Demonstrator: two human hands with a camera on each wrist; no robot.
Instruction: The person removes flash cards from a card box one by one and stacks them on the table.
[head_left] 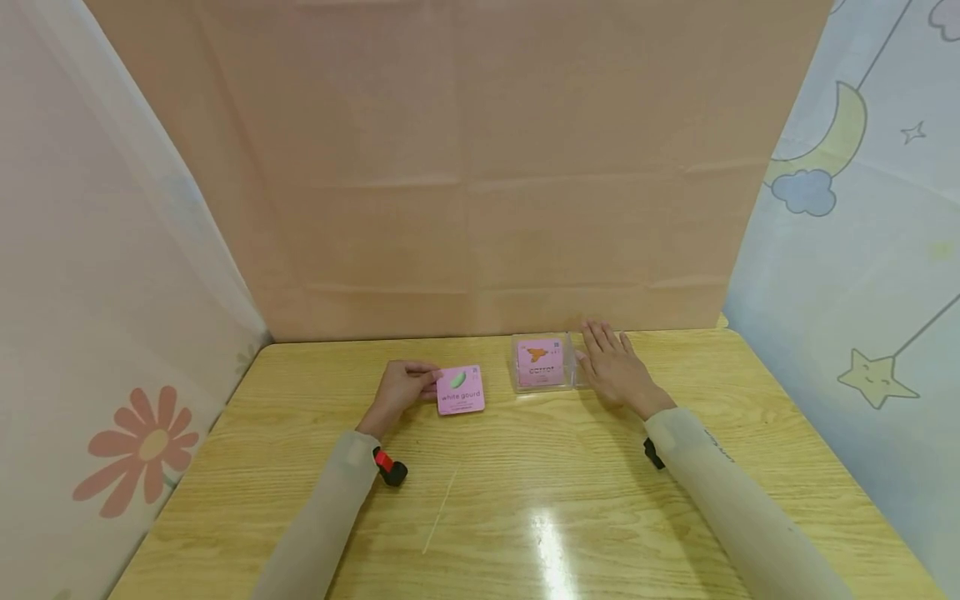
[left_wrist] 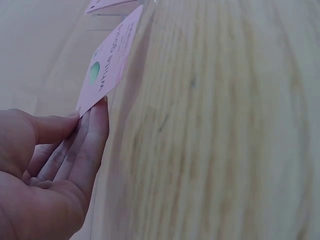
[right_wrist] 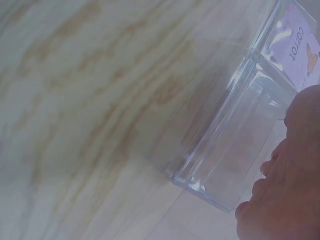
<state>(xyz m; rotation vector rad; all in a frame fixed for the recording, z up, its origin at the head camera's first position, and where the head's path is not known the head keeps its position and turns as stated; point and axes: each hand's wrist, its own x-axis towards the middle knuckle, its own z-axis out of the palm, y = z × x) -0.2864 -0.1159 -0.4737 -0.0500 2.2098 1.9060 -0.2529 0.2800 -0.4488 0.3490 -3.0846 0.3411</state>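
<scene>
My left hand pinches a pink card by its left edge, thumb on the printed face. The card reads "white gourd" and has a green picture; in the left wrist view the card is tilted above the wooden surface. To its right stands a clear plastic box with a pink "carrot" card in its left part. My right hand lies at the box's right part with fingers straight, partly covering it. In the right wrist view the clear wall shows beside the fingers.
The box stands near the back edge of the wooden table, close to a brown hanging cloth. Patterned cloths flank the table, with a flower on the left and a star on the right.
</scene>
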